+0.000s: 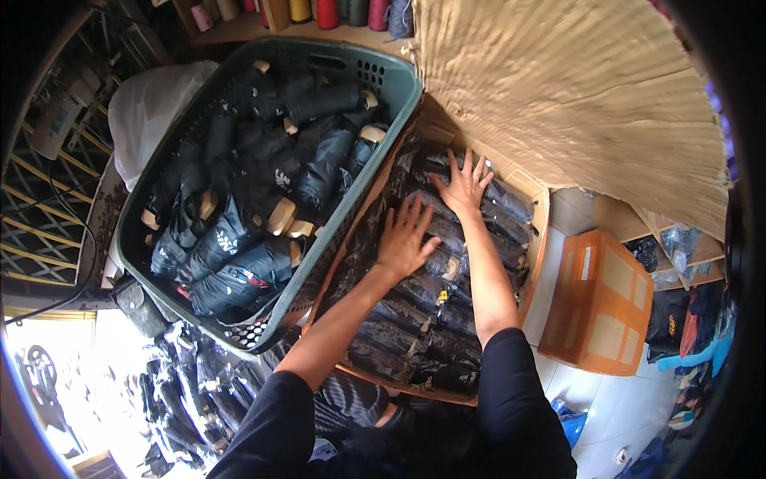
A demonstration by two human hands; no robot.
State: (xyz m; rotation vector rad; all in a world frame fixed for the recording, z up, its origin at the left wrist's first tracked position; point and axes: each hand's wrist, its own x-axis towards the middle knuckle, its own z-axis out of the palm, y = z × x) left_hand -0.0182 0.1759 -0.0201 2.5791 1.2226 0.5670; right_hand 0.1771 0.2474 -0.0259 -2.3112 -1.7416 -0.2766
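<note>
An open cardboard box [539,231] holds several folded black umbrellas [415,319] wrapped in clear plastic sleeves, laid in rows. My left hand [405,236] lies flat on the wrapped umbrellas near the middle of the box, fingers spread. My right hand [464,184] presses flat on the umbrellas at the far end of the box, fingers spread too. Neither hand grips anything. Both forearms come in from the lower edge in black sleeves.
A grey-green plastic laundry basket [399,92] full of folded black umbrellas with wooden handles stands left of the box. A large cardboard flap [574,96] stands up on the right. An orange carton [602,303] sits on the floor. More wrapped umbrellas [183,407] lie lower left.
</note>
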